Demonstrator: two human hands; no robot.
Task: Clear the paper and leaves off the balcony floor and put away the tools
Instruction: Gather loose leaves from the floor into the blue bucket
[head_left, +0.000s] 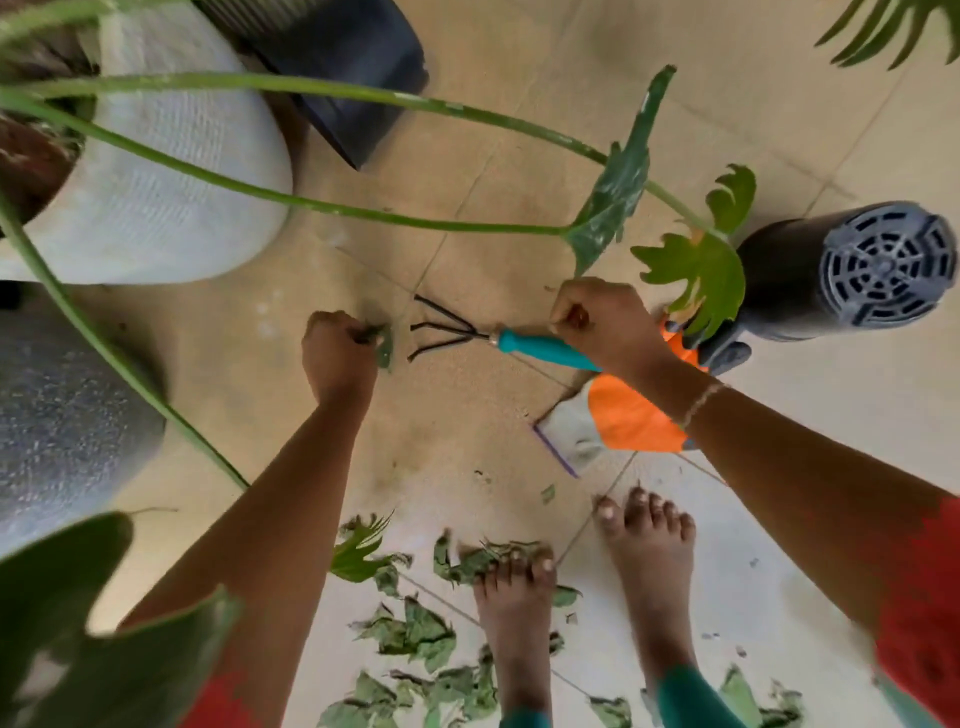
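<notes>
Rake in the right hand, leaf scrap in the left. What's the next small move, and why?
Probably lift the left hand with its pinched leaf scrap toward the leaf pile by the feet: the scrap lies apart from it, and the right hand grips the rake.

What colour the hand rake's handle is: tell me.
Rake handle is teal; head view shows it.

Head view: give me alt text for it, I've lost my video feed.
A person bends over a tiled floor, the right hand gripping a teal-handled rake while the left hand pinches a leaf scrap beside its tines. An orange and grey glove lies under the right wrist, and torn leaves lie scattered around the bare feet.
</notes>
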